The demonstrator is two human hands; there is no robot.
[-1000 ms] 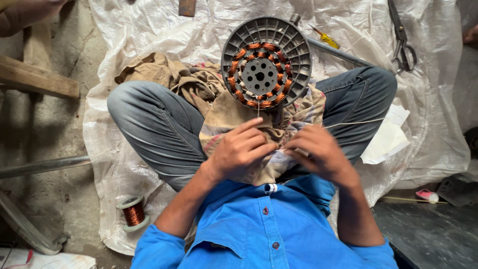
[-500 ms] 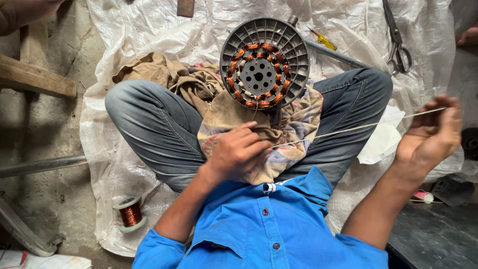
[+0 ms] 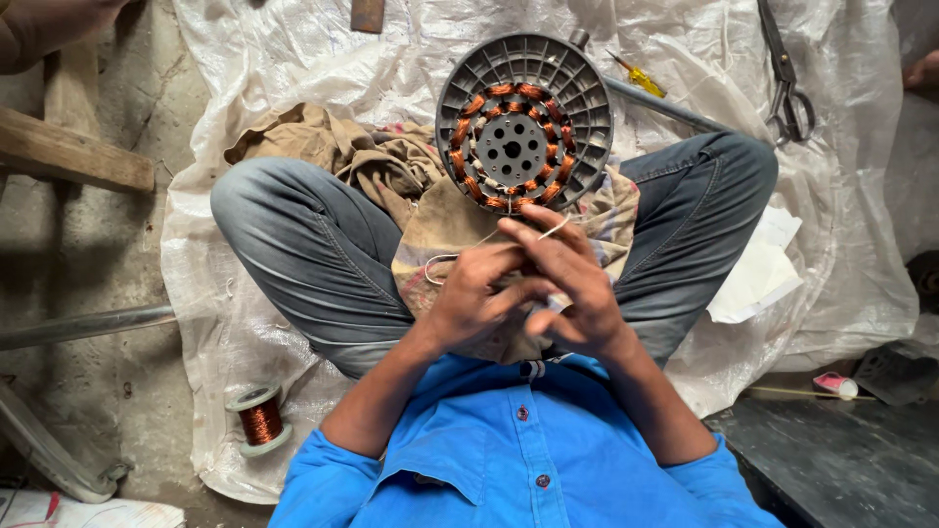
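- The left hand (image 3: 476,298) and right hand (image 3: 567,284) are pressed close together over the lap, fingers interlaced around a thin pale thread (image 3: 553,228). The right hand pinches the thread near its fingertips; whether the left hand grips it too cannot be told, as the fingers overlap.
- The thread is fine and whitish. One short end pokes up past the right fingers, and a loop (image 3: 432,269) curls out to the left over the cloth. Its full run is hidden under the hands.
- Just beyond the hands stands a round grey stator housing (image 3: 524,119), ribbed like a spoked wheel, leaning upright against the lap. Inside it sits a ring of glossy copper windings (image 3: 470,106) around a perforated metal hub.
- A crumpled tan cloth (image 3: 333,152), soft and stained, lies across the crossed legs in faded grey jeans.
- Beneath everything lies a woven white plastic sheet (image 3: 284,59), wrinkled and shiny, spread on a rough concrete floor.
- On the sheet: a spool of copper wire (image 3: 259,418) at lower left, metal scissors (image 3: 784,83) at upper right, a yellow-handled screwdriver (image 3: 638,76) partly behind the housing, and folded white paper (image 3: 763,279).
- A wooden plank (image 3: 68,152) and grey pipe (image 3: 83,326) are cut off at the left edge.
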